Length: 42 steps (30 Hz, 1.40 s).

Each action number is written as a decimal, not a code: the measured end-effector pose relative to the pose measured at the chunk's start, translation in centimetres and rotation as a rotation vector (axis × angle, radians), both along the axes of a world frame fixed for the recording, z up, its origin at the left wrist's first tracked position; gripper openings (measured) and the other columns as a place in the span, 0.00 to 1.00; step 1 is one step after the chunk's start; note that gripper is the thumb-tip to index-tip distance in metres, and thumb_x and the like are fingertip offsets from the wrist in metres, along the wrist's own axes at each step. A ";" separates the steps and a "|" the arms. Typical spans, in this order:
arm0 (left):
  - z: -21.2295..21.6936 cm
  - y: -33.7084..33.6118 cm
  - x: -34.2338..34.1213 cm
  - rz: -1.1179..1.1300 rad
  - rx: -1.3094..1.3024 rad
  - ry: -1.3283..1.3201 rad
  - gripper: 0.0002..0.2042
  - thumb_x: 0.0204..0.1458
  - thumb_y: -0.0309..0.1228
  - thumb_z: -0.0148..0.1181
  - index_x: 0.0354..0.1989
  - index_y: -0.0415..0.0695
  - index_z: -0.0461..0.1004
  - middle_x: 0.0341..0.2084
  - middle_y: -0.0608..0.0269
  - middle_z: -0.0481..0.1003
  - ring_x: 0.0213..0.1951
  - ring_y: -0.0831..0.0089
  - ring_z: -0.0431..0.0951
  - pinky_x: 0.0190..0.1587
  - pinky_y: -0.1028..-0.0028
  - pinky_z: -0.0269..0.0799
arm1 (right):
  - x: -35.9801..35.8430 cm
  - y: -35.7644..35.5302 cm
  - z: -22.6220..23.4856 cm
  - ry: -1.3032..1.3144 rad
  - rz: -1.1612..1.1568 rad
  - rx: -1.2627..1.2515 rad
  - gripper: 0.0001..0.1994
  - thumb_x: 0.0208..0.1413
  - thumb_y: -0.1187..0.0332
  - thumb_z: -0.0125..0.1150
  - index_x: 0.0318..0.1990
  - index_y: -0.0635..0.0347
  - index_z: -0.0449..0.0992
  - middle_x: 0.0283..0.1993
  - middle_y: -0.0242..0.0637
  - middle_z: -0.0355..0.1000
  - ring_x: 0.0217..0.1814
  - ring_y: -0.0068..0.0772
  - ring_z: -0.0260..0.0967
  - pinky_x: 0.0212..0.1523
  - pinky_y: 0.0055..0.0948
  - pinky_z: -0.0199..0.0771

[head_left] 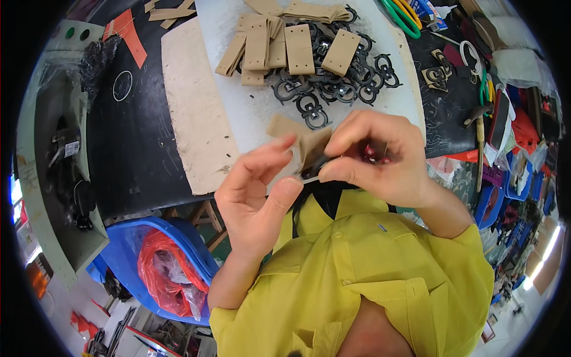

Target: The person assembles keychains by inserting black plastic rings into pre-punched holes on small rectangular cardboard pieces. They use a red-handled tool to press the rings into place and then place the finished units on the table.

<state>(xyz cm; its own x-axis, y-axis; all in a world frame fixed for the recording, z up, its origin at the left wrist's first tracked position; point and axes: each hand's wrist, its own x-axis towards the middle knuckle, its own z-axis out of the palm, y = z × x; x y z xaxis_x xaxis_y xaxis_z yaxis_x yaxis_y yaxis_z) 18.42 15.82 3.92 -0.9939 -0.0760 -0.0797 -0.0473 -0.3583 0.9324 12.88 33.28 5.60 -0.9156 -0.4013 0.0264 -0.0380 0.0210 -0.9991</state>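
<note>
My right hand [386, 163] pinches a folded tan strap [314, 146] between thumb and fingers, above the near edge of the table. A dark part, partly hidden, sits at the lower end of the strap. Small shiny red pieces [371, 152] show inside the curl of the right fingers. My left hand [253, 193] is open, its fingers apart from its thumb. The left thumb tip is close to a thin pale edge [309, 179] beside the right thumb; whether it touches is unclear. Another tan end [281, 126] shows behind the hands.
Ahead lie several tan straps with holes [299, 50] and a heap of black ring-shaped buckles [339, 89] on a whitish board [232, 113]. A hammer [479, 119] is at the right. Left of me stands a blue bin [128, 244] holding red plastic bags.
</note>
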 end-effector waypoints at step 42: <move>0.7 0.2 -0.1 -0.086 -0.195 -0.200 0.16 0.51 0.16 0.54 0.50 0.28 0.67 0.38 0.50 0.75 0.39 0.71 0.77 0.42 0.78 0.74 | 0.4 0.9 -0.7 0.307 -0.140 0.240 0.14 0.41 0.69 0.70 0.37 0.63 0.77 0.30 0.33 0.69 0.20 0.19 0.58 0.17 0.17 0.57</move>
<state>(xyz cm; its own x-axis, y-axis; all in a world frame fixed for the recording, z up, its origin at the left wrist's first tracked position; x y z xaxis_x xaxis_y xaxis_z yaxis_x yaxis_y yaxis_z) 18.35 16.06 4.59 -0.9634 -0.0257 -0.2669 -0.2596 -0.1597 0.9524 13.24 34.14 4.89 -0.9259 -0.3012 0.2278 -0.3139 0.2786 -0.9076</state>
